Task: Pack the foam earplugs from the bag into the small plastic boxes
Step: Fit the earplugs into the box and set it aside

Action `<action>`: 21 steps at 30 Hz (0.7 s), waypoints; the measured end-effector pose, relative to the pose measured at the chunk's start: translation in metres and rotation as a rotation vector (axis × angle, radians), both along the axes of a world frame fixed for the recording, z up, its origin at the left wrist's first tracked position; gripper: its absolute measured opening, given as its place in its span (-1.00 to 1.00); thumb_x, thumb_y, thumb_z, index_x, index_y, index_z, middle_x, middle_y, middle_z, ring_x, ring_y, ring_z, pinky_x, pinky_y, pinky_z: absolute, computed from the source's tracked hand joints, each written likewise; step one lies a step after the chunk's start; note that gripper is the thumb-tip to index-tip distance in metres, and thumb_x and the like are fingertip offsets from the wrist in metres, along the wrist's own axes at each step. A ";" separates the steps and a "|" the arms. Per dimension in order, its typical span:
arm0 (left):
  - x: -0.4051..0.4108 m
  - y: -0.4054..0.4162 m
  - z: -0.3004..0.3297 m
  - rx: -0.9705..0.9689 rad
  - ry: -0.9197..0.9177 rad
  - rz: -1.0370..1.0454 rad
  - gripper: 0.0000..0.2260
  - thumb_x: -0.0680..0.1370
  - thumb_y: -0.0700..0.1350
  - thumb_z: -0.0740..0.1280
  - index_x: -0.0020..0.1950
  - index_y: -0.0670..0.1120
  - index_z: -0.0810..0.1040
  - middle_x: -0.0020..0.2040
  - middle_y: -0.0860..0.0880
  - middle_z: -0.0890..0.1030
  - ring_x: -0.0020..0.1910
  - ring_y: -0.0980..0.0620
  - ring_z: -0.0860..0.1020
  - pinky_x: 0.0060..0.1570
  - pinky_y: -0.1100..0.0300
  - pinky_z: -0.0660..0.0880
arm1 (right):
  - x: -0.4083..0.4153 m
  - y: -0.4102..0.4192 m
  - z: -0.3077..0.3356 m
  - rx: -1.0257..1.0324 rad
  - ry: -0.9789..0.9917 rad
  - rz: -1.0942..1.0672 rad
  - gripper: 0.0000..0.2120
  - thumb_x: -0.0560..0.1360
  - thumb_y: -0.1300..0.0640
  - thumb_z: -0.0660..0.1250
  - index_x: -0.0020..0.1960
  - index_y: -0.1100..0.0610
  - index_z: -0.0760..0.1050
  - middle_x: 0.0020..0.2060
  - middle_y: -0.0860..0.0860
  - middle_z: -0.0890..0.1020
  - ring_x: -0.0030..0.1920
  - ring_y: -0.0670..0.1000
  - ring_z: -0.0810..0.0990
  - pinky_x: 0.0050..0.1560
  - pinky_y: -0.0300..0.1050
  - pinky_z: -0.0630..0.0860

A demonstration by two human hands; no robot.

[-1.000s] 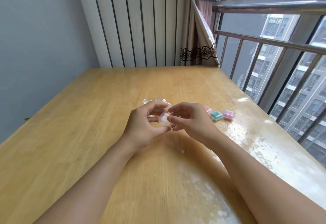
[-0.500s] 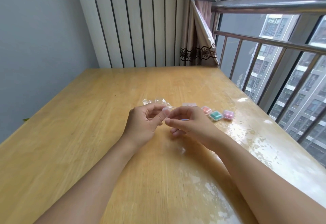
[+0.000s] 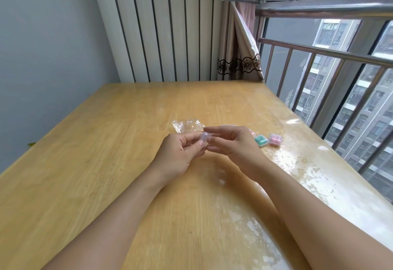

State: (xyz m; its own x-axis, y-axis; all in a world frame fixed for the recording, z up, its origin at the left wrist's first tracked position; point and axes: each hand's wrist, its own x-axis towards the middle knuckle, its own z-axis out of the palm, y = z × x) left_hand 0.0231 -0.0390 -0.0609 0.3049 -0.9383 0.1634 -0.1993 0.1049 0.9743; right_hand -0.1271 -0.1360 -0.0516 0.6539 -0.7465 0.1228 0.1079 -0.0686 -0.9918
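Both hands meet above tabletop [image 3: 106,163] centre: left hand [image 3: 180,152] pinches a small clear box [image 3: 205,138] between thumb and fingers, grip clamped on it; right hand [image 3: 231,142] has fingertips curled onto the box's other side, also clamped. Empty-looking clear bag [image 3: 187,126] lies flat just behind the hands at 12 o'clock; green box [image 3: 261,140] and pink box [image 3: 275,139] sit side by side at 3 o'clock of the right hand, another mostly hidden behind it.

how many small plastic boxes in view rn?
4 clearly: a clear box pinched between the left hand and right hand; green box and pink box on the table; a reddish box half hidden behind the right hand. More may be hidden.
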 end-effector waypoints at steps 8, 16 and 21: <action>-0.011 -0.001 -0.002 -0.028 -0.044 0.138 -0.89 0.55 -0.15 0.47 -0.01 0.06 0.72 -0.15 0.06 0.76 -0.11 0.18 0.72 0.03 0.29 0.58 | 0.010 0.004 -0.009 -0.129 0.134 -0.129 -0.69 0.53 0.28 0.40 0.27 0.27 0.60 -0.03 0.09 0.77 0.03 0.02 0.75 0.22 0.01 0.63; -0.002 -0.002 0.002 -0.060 0.091 0.179 -0.82 0.61 -0.30 0.35 -0.02 -0.07 0.70 -0.14 -0.24 0.73 -0.16 -0.03 0.74 -0.15 0.28 0.64 | 0.013 0.010 -0.014 -0.266 0.194 -0.209 -0.64 0.53 0.41 0.25 0.31 0.31 0.56 -0.11 0.21 0.74 -0.15 0.02 0.71 0.04 -0.07 0.68; 0.005 -0.006 0.003 0.166 0.110 0.158 -0.85 0.60 -0.30 0.32 0.14 -0.25 0.62 -0.21 -0.25 0.72 -0.34 -0.06 0.70 -0.31 0.20 0.64 | 0.010 0.003 -0.009 -0.095 0.179 -0.098 -0.69 0.50 0.48 0.27 0.12 0.23 0.64 -0.08 0.15 0.74 -0.14 -0.01 0.74 -0.08 -0.21 0.66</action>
